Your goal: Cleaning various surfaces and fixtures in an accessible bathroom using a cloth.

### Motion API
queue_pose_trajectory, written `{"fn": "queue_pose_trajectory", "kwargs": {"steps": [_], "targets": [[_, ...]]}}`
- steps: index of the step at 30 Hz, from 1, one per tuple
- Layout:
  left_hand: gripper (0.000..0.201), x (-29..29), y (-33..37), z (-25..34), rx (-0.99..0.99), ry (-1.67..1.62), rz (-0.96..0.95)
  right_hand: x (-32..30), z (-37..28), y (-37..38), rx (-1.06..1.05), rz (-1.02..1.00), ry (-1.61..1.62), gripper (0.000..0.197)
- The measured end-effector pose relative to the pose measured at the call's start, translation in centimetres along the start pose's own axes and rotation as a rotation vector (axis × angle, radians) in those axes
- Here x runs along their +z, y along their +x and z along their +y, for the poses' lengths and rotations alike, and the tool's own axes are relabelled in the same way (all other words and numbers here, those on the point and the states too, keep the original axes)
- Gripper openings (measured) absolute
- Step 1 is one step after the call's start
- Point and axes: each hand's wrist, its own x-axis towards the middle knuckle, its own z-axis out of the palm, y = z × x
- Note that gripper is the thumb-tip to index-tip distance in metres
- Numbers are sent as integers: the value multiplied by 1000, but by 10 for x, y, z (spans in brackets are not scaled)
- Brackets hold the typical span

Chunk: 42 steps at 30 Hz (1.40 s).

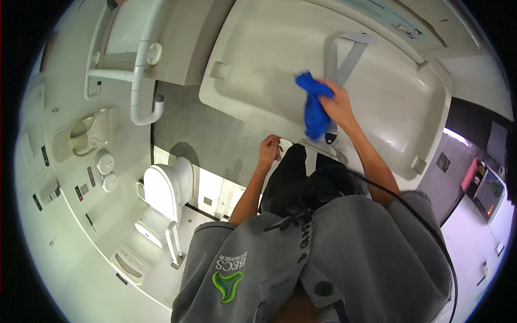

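A crumpled blue cloth (315,110) is gripped in my right hand (337,103), over the pale, shallow bed of a fold-down changing table (253,64). Just beyond that hand, a grey strap (353,54) lies looped across the bed. Its dark buckle (330,138) shows by the cloth's lower end, near the front edge. My left hand (270,149) is beside the table's front edge, its fingers curled closed. Whether they hold anything or touch the edge is hidden.
To the left are a white toilet (161,188), a bent white grab rail (141,70) and a wall-mounted child seat (81,134). A black cable (414,215) runs past my right arm. A screen-like panel (489,192) sits at the far right.
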Motion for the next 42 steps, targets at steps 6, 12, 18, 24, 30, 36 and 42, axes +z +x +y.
{"fn": "queue_pose_trajectory", "kwargs": {"steps": [6, 12, 18, 24, 30, 36, 42], "targets": [[21, -23, -24, -25, 13, -84, -2, 123, 22, 79, -200, -447, -486, 50], [30, -33, -38, -7, -40, -243, -60, 80, 30, 45, 112, -589, -573, 44], [32, -37, 7, 23, 20, -287, -81, -41, -32, -89, 94, -27, -435, 47], [17, -46, 34, 35, -95, -199, -179, -54, -61, -212, 333, 239, -691, 50], [21, -34, 29, 45, -84, -81, -118, -2, -33, -225, 259, 358, -883, 50], [16, -42, 32, 51, -124, 37, -199, 52, 9, -194, 335, 386, -973, 45], [11, -51, 49, 56, -185, 75, -330, 93, 26, -159, 305, 411, -776, 42]]}}
